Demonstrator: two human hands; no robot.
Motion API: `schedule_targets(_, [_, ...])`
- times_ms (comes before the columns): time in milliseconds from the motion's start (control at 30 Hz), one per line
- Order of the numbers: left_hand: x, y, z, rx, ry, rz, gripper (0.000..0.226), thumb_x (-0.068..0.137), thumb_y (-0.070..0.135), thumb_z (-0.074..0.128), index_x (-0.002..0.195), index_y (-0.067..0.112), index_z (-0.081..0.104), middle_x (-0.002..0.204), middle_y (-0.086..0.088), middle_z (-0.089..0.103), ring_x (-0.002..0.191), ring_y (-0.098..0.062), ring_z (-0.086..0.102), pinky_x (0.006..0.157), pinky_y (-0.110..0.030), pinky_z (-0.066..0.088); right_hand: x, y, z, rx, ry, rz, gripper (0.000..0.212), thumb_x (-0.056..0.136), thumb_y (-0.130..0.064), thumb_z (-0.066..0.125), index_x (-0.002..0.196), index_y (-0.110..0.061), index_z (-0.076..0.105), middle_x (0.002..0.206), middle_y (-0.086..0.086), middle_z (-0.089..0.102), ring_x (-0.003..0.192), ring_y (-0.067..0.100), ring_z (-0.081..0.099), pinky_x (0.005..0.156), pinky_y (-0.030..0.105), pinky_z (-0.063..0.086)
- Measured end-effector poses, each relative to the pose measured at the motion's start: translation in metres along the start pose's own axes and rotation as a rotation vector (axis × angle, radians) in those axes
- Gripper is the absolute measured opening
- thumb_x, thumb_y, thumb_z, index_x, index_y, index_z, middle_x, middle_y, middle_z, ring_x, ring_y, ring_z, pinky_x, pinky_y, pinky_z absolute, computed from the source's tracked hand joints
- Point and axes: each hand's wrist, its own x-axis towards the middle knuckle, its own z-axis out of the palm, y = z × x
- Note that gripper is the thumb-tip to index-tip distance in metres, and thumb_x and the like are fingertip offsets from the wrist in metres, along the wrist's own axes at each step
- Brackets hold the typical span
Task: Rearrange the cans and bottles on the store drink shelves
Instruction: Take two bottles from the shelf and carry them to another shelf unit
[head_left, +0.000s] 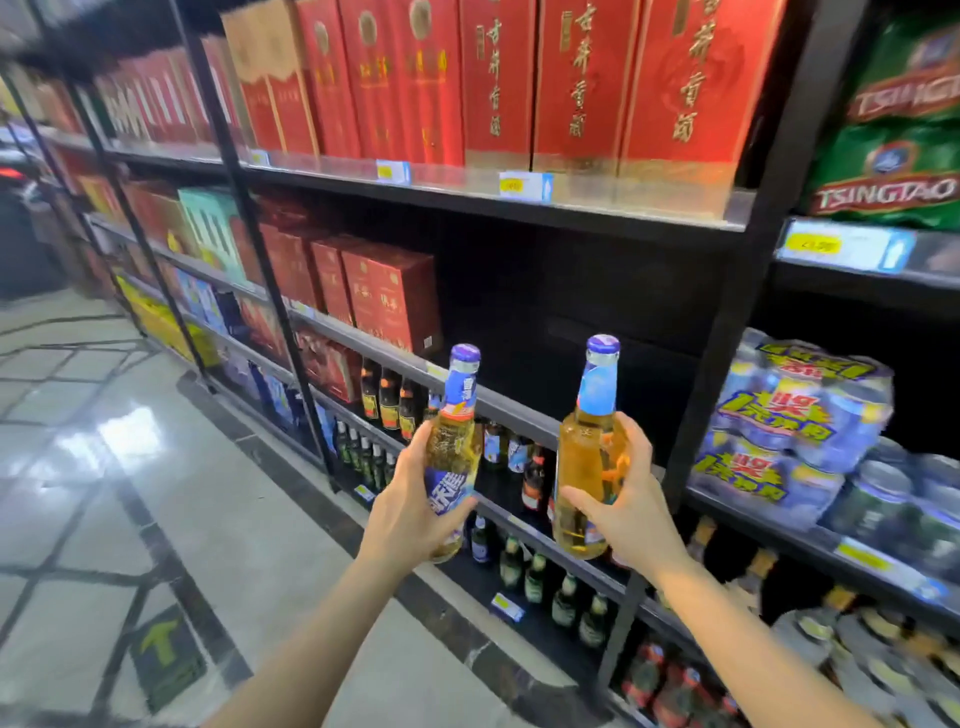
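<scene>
L hand (410, 512) grips clear bottle w/ blue label (453, 457), tilted slightly right; R hand (631, 506) grips second amber bottle (587, 457), near upright, fingers (621, 457) wrapped round body. Both bottles held in front of black shelf unit (519, 405), apart from each other. Red boxes (571, 78) on top shelf; shrink-wrapped can packs (795, 421) at right; green bottles (535, 577) on lower shelf. Glossy tiled floor (130, 441) at left.

Two bare forearms and hands (410, 509) — no sleeves, rings or watch visible.
</scene>
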Motion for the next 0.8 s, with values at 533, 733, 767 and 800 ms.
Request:
schedule_targets(533, [0.137, -0.185, -0.004, -0.051, -0.141, -0.014, 0.105, 0.074, 0.046, 0.075, 0.145, 0.043, -0.002, 0.13, 0.008, 0.05, 0.093, -0.002, 0.059, 0.075, -0.028, 0.051, 0.138, 0.024, 0.168, -0.012, -0.057, 0.165, 0.104, 0.076, -0.032, 0.077, 0.143, -0.05, 0.0, 0.148, -0.013, 0.035, 0.133, 0.007, 0.038, 0.109, 0.042, 0.036])
schedule_targets(733, [0.205, -0.234, 0.009, -0.041, -0.252, 0.036, 0.103, 0.076, 0.044, 0.075, 0.144, 0.044, -0.002, 0.134, 0.002, 0.051, 0.091, -0.001, 0.057, 0.07, -0.019, 0.043, 0.188, 0.041, 0.206, -0.037, -0.012, 0.26, 0.1, 0.074, -0.032, 0.079, 0.143, -0.045, 0.009, 0.14, -0.018, 0.041, 0.127, 0.005, 0.044, 0.106, 0.044, 0.04])
schedule_targets(767, [0.216, -0.241, 0.011, -0.052, -0.268, 0.039, 0.102, 0.076, 0.042, 0.075, 0.144, 0.044, -0.001, 0.136, 0.001, 0.049, 0.093, -0.001, 0.057, 0.071, -0.018, 0.042, 0.196, 0.042, 0.211, -0.044, -0.004, 0.269, 0.099, 0.074, -0.031, 0.079, 0.144, -0.043, 0.011, 0.138, -0.018, 0.041, 0.126, 0.003, 0.044, 0.106, 0.042, 0.041])
schedule_targets(800, [0.225, -0.247, 0.013, -0.067, -0.286, 0.038, 0.102, 0.076, 0.041, 0.076, 0.145, 0.042, 0.0, 0.138, 0.002, 0.047, 0.097, -0.002, 0.057, 0.073, -0.018, 0.042, 0.202, 0.042, 0.216, -0.049, 0.003, 0.279, 0.098, 0.074, -0.029, 0.079, 0.144, -0.041, 0.012, 0.136, -0.019, 0.042, 0.124, 0.002, 0.045, 0.105, 0.04, 0.041])
